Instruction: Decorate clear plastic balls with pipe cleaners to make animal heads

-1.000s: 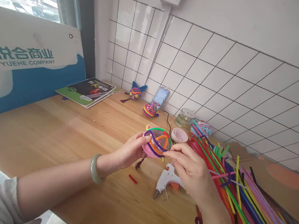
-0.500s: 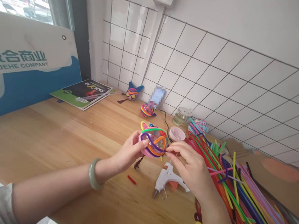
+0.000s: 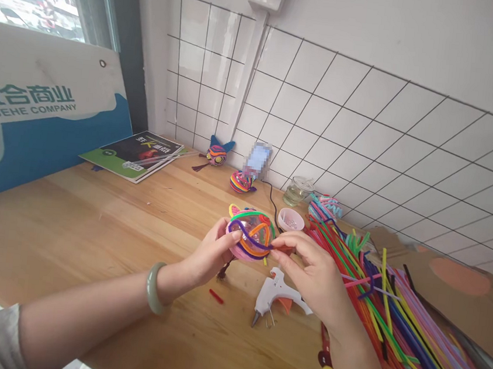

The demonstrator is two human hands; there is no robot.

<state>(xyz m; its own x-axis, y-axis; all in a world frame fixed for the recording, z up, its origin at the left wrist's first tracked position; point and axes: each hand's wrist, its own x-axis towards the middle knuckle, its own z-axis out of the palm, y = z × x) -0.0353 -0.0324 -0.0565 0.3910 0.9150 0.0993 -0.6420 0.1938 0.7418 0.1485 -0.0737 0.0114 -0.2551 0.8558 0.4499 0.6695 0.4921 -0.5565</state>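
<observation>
Near the middle of the wooden table, a clear round ornament (image 3: pixel 250 235) is wrapped with pink, green, orange and purple fuzzy stems. My left hand (image 3: pixel 217 247) grips its left side, thumb pressed on the front over the purple stem. The fingertips of my right hand (image 3: pixel 302 261) pinch the right end of that purple stem at the ornament's right edge. A dark tassel (image 3: pixel 223 270) hangs below it. On the table under my right hand lies a white glue gun (image 3: pixel 273 294), and a short red piece (image 3: pixel 216 296) lies to its left.
Bundled colored stems (image 3: pixel 407 330) cover the right side beside brown cardboard (image 3: pixel 447 288). Behind the ornament stand a pink bowl (image 3: pixel 291 220), a glass jar (image 3: pixel 297 192), a phone (image 3: pixel 258 160) and a finished blue-eared ornament (image 3: pixel 217 153). Booklets (image 3: pixel 137 156) lie at back left.
The view has shifted slightly. Both hands keep their grips, and the ornament has turned a little, its pink and yellow ear part showing less.
</observation>
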